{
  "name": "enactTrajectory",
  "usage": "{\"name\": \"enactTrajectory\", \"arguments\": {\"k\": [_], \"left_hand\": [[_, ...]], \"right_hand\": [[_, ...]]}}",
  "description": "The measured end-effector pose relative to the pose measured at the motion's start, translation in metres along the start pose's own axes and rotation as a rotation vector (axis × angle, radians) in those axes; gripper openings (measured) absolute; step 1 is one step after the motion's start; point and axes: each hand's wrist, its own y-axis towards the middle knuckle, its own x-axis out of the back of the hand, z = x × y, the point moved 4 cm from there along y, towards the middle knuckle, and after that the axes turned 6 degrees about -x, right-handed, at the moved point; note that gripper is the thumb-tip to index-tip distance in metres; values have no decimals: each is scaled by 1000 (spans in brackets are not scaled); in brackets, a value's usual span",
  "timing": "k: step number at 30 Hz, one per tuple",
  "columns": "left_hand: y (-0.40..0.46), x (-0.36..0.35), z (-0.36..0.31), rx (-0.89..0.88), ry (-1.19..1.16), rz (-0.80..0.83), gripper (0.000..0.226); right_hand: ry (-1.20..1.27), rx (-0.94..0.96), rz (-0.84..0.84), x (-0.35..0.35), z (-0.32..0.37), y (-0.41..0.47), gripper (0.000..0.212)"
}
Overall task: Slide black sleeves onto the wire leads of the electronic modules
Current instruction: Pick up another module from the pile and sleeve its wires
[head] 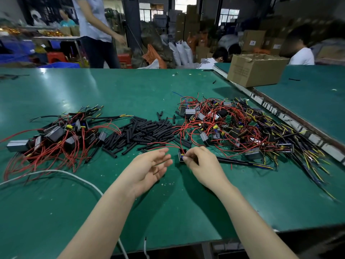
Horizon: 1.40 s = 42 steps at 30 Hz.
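Observation:
A small electronic module (181,155) with red wire leads (164,144) lies on the green table, pinched by the fingertips of my right hand (200,164). A black sleeved lead with yellow and blue tips (244,162) trails from that hand to the right. My left hand (152,168) hovers just left of the module, palm up, fingers apart and empty. A heap of loose black sleeves (141,131) lies behind my hands. Sleeved modules (61,133) are piled at the left, a tangle of modules with bare leads (240,126) at the right.
A white cable (61,172) curves across the table's near left. A cardboard box (255,71) stands at the back right, by a seam to a second green table (313,98). People stand and sit beyond the table's far edge.

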Motion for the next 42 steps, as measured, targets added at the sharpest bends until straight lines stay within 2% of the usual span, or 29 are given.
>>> {"name": "enactTrajectory", "arguments": {"k": [3,6,8,11,13,15,18,21,23,25,28,31,33,35,37,39,42], "left_hand": [[3,-4,4,-17,25,-11,14],[6,-14,6,-87,127,60,18],[9,-20,7,-152,191,134,22],[11,-21,5,-235,171,169,30],[11,-20,1,-273,173,165,40],[12,-21,-2,-278,176,180,40],[14,-22,-2,-253,193,264,36],[14,-24,3,-242,320,315,40],[16,-26,6,-231,318,288,41],[19,-27,7,-225,203,253,39],[26,-25,6,-183,9,128,21],[32,-29,5,-143,-144,63,8],[36,-33,4,-108,-163,22,6],[40,-35,6,-72,-182,-12,10],[43,-33,8,-67,-142,-4,10],[43,-32,10,-83,-112,60,7],[46,-27,8,-131,-166,106,15]], "right_hand": [[82,75,-3,0,1,-3,5],[297,208,-8,4,12,-11,17],[322,254,30,2,15,-13,16],[379,203,58,-4,10,-12,12],[468,136,50,-5,6,-11,21],[561,113,37,-3,7,-10,25],[728,82,19,1,10,-7,12],[843,15,-25,4,5,-4,3],[855,-14,-38,4,2,-3,8],[842,-26,-61,5,0,-3,10],[880,-29,-111,11,0,-4,4],[917,13,-155,16,2,-5,9],[859,73,-175,17,5,-7,4],[663,201,-233,18,6,-10,4],[507,293,-281,17,7,-12,5],[503,292,-295,18,6,-13,7],[638,119,-189,15,-1,-11,24]]}}
